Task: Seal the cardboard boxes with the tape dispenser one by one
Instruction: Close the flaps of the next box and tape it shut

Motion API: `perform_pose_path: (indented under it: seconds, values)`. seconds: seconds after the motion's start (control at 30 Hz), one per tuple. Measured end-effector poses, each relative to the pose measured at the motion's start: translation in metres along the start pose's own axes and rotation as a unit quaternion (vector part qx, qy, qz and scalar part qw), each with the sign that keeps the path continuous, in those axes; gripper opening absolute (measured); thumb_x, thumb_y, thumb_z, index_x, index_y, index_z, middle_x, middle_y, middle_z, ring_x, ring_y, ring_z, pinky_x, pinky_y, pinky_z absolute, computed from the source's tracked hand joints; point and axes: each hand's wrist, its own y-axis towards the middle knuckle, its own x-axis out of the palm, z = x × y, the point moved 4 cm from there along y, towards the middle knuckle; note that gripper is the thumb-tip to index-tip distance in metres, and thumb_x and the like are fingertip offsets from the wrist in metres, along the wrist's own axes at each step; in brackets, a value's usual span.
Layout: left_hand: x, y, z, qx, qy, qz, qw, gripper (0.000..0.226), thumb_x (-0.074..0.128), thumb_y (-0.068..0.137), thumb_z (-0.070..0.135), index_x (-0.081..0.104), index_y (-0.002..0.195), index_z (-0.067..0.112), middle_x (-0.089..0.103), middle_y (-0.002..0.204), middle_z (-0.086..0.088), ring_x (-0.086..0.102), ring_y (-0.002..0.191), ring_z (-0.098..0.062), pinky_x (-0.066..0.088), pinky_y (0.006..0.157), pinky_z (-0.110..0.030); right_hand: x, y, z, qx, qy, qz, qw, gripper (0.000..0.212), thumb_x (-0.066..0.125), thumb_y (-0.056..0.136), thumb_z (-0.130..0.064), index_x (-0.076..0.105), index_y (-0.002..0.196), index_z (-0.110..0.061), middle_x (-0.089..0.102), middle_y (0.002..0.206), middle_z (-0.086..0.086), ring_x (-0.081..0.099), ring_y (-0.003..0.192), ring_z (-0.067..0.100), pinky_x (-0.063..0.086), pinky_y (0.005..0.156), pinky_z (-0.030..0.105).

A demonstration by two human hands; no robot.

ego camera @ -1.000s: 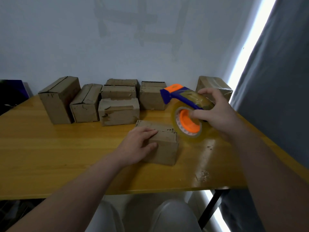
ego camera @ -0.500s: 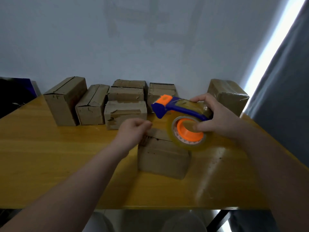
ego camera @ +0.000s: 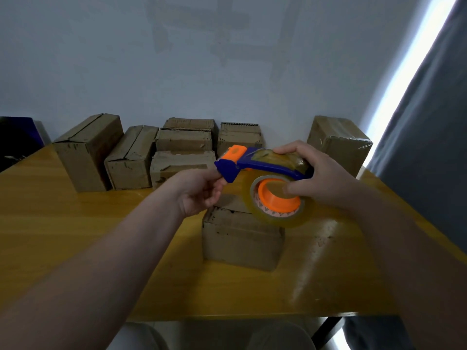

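A small cardboard box (ego camera: 240, 238) stands on the yellow table (ego camera: 75, 223) in front of me. Above it my right hand (ego camera: 318, 178) grips a blue and orange tape dispenser (ego camera: 265, 168), thumb pressed in the orange core of the clear tape roll (ego camera: 278, 203). My left hand (ego camera: 199, 190) has curled fingers up at the dispenser's blue front end, where the tape end would be; the tape itself is too clear to see there.
Several cardboard boxes (ego camera: 182, 152) line the back of the table by the wall, a tall one (ego camera: 88, 150) at the left. One taped box (ego camera: 338, 145) stands at the back right. A grey curtain (ego camera: 434, 137) hangs right of the table.
My left hand has left the box top and risen to the front end of the dispenser. The right hand with the dispenser stays above the box.
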Motion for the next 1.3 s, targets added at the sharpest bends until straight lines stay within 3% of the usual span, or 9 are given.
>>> perform_pose_path:
  seconds: [0.23, 0.37, 0.47, 0.63, 0.83, 1.07, 1.23, 1.3]
  values:
    - [-0.018, -0.005, -0.003, 0.063, 0.091, 0.079, 0.991, 0.012, 0.053, 0.09, 0.004, 0.065, 0.089, 0.005, 0.053, 0.054, 0.002, 0.044, 0.049, -0.006, 0.039, 0.046, -0.017, -0.002, 0.007, -0.02, -0.014, -0.1, -0.049, 0.994, 0.057, 0.073, 0.077, -0.014, 0.052, 0.121, -0.044, 0.057, 0.109, -0.017, 0.063, 0.086, 0.01, 0.056, 0.072, 0.025]
    - [-0.035, -0.01, -0.013, 0.085, 0.089, 0.133, 0.983, 0.011, 0.056, 0.091, 0.012, 0.066, 0.092, 0.007, 0.054, 0.056, 0.004, 0.045, 0.054, -0.008, 0.04, 0.052, -0.021, -0.013, 0.004, -0.022, 0.01, -0.125, -0.081, 0.989, 0.054, 0.071, 0.078, -0.013, 0.052, 0.113, -0.05, 0.056, 0.102, -0.018, 0.061, 0.081, 0.01, 0.052, 0.064, 0.019]
    - [-0.046, -0.012, -0.024, 0.112, 0.088, 0.173, 0.974, 0.008, 0.06, 0.089, 0.013, 0.065, 0.09, 0.008, 0.056, 0.063, 0.001, 0.048, 0.06, -0.01, 0.042, 0.056, -0.023, -0.015, 0.002, -0.02, 0.024, -0.141, -0.11, 0.984, 0.054, 0.07, 0.078, -0.012, 0.052, 0.114, -0.049, 0.055, 0.099, -0.017, 0.059, 0.072, -0.002, 0.047, 0.055, 0.012]
    - [-0.052, -0.011, -0.039, 0.143, 0.077, 0.214, 0.963, 0.006, 0.064, 0.086, 0.012, 0.065, 0.082, 0.007, 0.058, 0.068, -0.002, 0.049, 0.062, -0.013, 0.042, 0.056, -0.025, -0.011, 0.01, -0.027, 0.015, -0.194, -0.123, 0.973, 0.056, 0.07, 0.079, -0.012, 0.052, 0.12, -0.045, 0.053, 0.092, -0.02, 0.052, 0.065, -0.016, 0.042, 0.052, 0.007]
    - [-0.06, -0.006, -0.047, 0.144, 0.099, 0.245, 0.953, 0.016, 0.068, 0.085, 0.022, 0.066, 0.075, 0.01, 0.058, 0.069, -0.002, 0.048, 0.064, -0.014, 0.04, 0.056, -0.027, 0.004, 0.025, -0.038, 0.005, -0.263, -0.147, 0.954, 0.053, 0.067, 0.082, -0.014, 0.053, 0.122, -0.045, 0.052, 0.086, -0.021, 0.053, 0.066, -0.007, 0.04, 0.053, 0.008]
    - [-0.065, 0.0, -0.063, 0.119, 0.153, 0.261, 0.946, 0.019, 0.068, 0.086, 0.027, 0.064, 0.077, 0.01, 0.058, 0.073, -0.002, 0.049, 0.065, -0.013, 0.037, 0.054, -0.026, 0.016, 0.034, -0.038, 0.011, -0.291, -0.15, 0.945, 0.052, 0.067, 0.084, -0.017, 0.053, 0.126, -0.044, 0.059, 0.103, -0.01, 0.056, 0.078, 0.01, 0.045, 0.064, 0.02]
    - [-0.059, 0.01, -0.07, 0.068, 0.237, 0.189, 0.95, 0.024, 0.061, 0.09, 0.028, 0.06, 0.072, 0.012, 0.056, 0.069, -0.003, 0.047, 0.061, -0.014, 0.036, 0.052, -0.026, 0.018, 0.034, -0.033, 0.006, -0.276, -0.137, 0.951, 0.051, 0.067, 0.083, -0.018, 0.053, 0.122, -0.046, 0.059, 0.109, -0.007, 0.057, 0.083, 0.012, 0.048, 0.069, 0.024]
    - [-0.056, 0.013, -0.069, 0.048, 0.32, 0.163, 0.932, 0.022, 0.057, 0.092, 0.024, 0.061, 0.075, 0.012, 0.059, 0.071, -0.003, 0.05, 0.062, -0.015, 0.039, 0.052, -0.025, 0.018, 0.033, -0.032, 0.003, -0.271, -0.13, 0.954, 0.051, 0.067, 0.082, -0.017, 0.054, 0.122, -0.046, 0.06, 0.108, -0.006, 0.058, 0.084, 0.014, 0.049, 0.071, 0.026]
